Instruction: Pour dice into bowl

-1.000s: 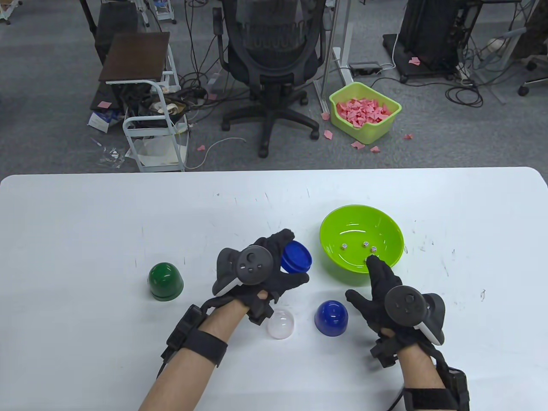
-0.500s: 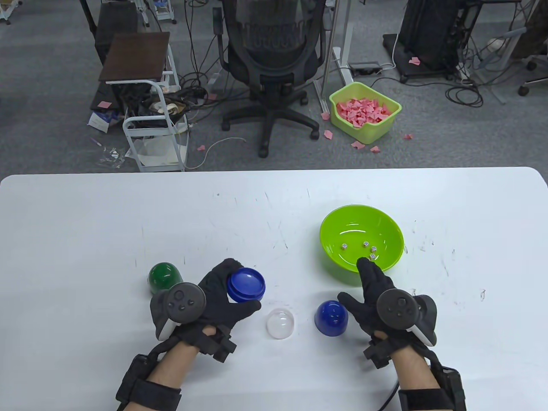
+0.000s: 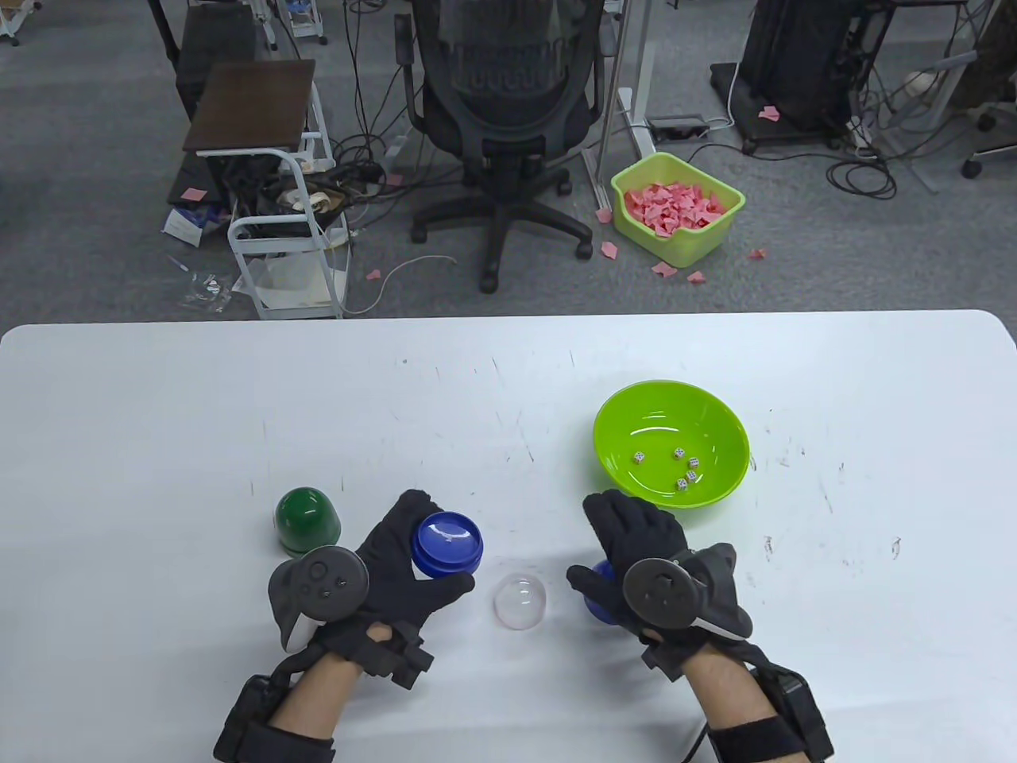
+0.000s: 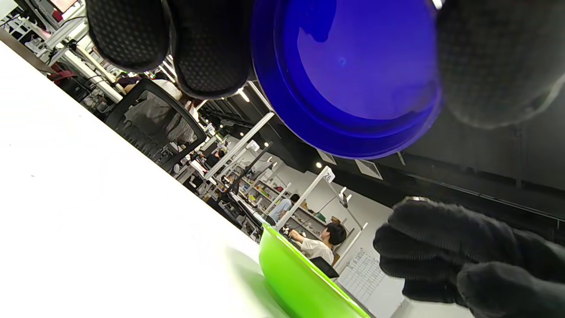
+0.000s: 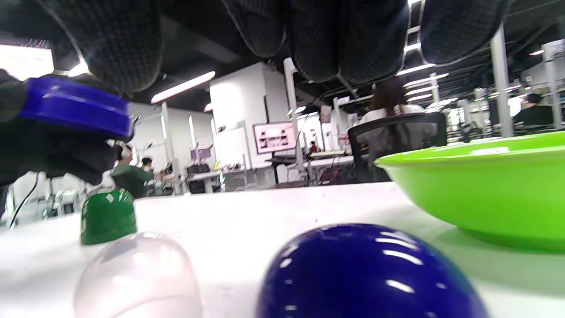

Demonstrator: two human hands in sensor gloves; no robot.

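A: What lies at the left?
B: A green cup (image 3: 307, 520) on the table (image 3: 159, 413); beside it the left hand (image 3: 401, 568) grips a blue cup (image 3: 447, 544).
A: And rightward?
B: A clear cup (image 3: 520, 602); the right hand (image 3: 636, 548), fingers spread, over another blue dome (image 5: 371, 274) (mostly hidden); the bowl (image 3: 715, 421) holds five dice (image 3: 683, 469).

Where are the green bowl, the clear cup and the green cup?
green bowl (image 3: 719, 413): table view, far inner wall.
clear cup (image 3: 520, 602): table view, top of dome.
green cup (image 3: 303, 518): table view, domed top.
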